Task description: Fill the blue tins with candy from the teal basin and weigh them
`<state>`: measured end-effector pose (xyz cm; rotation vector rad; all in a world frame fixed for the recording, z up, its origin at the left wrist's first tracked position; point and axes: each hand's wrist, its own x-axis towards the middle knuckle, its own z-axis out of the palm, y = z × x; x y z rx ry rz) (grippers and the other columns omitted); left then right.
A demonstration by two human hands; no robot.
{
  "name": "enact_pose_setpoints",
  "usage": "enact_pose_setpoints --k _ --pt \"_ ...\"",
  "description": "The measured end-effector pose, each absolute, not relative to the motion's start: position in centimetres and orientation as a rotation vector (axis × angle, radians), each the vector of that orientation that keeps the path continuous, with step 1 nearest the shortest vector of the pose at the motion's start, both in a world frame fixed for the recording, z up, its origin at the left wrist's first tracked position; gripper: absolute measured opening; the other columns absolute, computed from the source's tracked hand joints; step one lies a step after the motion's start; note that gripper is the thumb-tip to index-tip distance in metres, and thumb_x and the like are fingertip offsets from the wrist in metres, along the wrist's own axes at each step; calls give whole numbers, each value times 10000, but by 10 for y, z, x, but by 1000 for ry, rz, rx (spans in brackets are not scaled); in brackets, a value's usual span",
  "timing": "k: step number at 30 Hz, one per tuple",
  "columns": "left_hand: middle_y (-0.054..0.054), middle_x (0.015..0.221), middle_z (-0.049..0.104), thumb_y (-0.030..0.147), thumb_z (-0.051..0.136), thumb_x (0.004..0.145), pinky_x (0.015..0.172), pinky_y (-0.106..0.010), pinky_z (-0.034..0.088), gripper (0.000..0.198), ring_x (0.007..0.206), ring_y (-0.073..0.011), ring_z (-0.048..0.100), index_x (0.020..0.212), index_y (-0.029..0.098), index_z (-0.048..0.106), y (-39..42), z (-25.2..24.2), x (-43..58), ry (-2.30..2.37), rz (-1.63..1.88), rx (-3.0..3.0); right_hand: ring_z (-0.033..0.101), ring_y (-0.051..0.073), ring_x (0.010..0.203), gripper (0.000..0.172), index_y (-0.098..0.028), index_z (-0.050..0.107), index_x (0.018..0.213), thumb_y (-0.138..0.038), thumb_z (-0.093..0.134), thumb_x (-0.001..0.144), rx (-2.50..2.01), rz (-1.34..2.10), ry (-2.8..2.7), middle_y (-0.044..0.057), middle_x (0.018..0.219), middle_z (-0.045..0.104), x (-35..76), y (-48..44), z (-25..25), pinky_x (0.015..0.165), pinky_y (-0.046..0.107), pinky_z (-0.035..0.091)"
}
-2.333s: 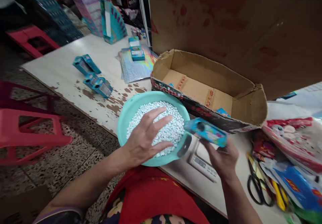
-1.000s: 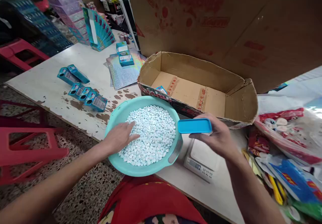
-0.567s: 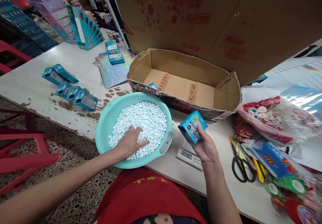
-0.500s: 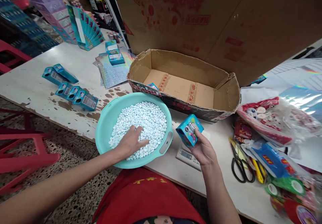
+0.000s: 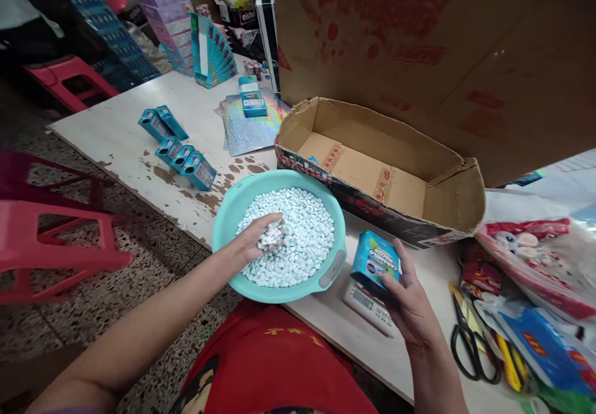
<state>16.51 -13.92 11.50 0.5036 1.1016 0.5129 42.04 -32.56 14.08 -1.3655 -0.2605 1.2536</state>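
My left hand [image 5: 259,235] is palm up and cupped round a handful of small white candies [image 5: 270,235], just over the heap in the mint-green basin [image 5: 226,215]. White and pale-blue candies [image 5: 302,234] fill much of that basin. In my right hand [image 5: 404,283] is a small blue candy box [image 5: 376,262], gripped between thumb and fingers above a white digital scale [image 5: 369,305]. The scale's display shows but I cannot read it.
Several blue boxes [image 5: 198,169] stand on the left of the table. An open cardboard tray [image 5: 363,166] lies behind the basin. Shiny sheets [image 5: 242,135] are at the back. To the right are scissors [image 5: 470,339], a yellow cutter [image 5: 512,364] and plastic bags [image 5: 544,333]. Pink stools [image 5: 60,246] stand at left.
My left hand has turned from palm down on the candies to palm up, with a handful in it. The box in my right hand has tilted. The whole view has shifted.
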Motion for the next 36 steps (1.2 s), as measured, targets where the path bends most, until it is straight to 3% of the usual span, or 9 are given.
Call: enact_pose_setpoints --k 3,8,13,15,21,25,29,32,36 --pt "-23 630 563 352 643 787 337 -180 324 202 457 -140 534 772 173 551 -140 119 166 1056 560 302 681 232 959 880 -339 530 1349 -370 905 554 -1273 1262 -326 72 1362 556 428 -327 136 698 297 616" --pt "-26 633 551 283 614 820 328 -171 321 147 471 -142 536 781 167 533 -146 122 165 960 645 235 678 214 1033 919 -339 570 1302 -174 915 465 -1137 1285 -156 41 1301 621 433 -311 120 748 206 594" --pt "-31 663 559 246 616 803 336 -157 339 119 506 -142 556 803 161 533 -143 120 162 971 648 202 700 141 846 320 -247 673 934 -152 818 665 -1120 1235 268 -15 929 727 423 -270 99 771 260 619" --pt "-30 673 561 240 614 792 341 -156 342 117 508 -136 552 801 166 523 -142 122 162 980 663 209 696 136 819 208 -219 654 876 -175 789 723 -1067 1293 331 -11 873 720 417 -255 95 761 268 623" --pt "-5 667 542 287 660 765 336 -151 310 176 483 -110 514 812 177 531 -146 125 163 1007 660 248 634 109 645 366 -197 614 884 -396 842 678 -1060 1425 225 2 767 666 413 -256 89 566 195 570" --pt "-3 672 549 284 684 753 347 -149 316 192 504 -111 526 816 177 538 -148 121 162 1009 701 241 334 53 424 576 -214 581 1020 -538 834 618 -1507 1246 -178 -101 589 431 417 -279 84 369 159 329" --pt "1 665 550 273 682 758 343 -151 320 177 491 -108 520 809 179 540 -147 122 160 994 703 201 518 159 752 846 -226 542 1277 -483 868 540 -2010 487 -739 11 945 529 418 -283 74 719 328 507" --pt "-5 677 566 312 679 766 350 -155 348 193 509 -114 544 803 176 548 -142 132 159 929 751 191 531 263 1039 644 -191 627 1156 -523 786 629 -2030 268 -915 103 1146 537 421 -269 65 950 446 442" --pt "-62 813 656 378 631 795 404 -196 453 228 625 -173 645 847 162 581 -131 140 165 952 864 229 600 238 924 547 -157 635 1113 -502 751 705 -1907 274 -729 72 1000 642 425 -259 76 935 438 456"
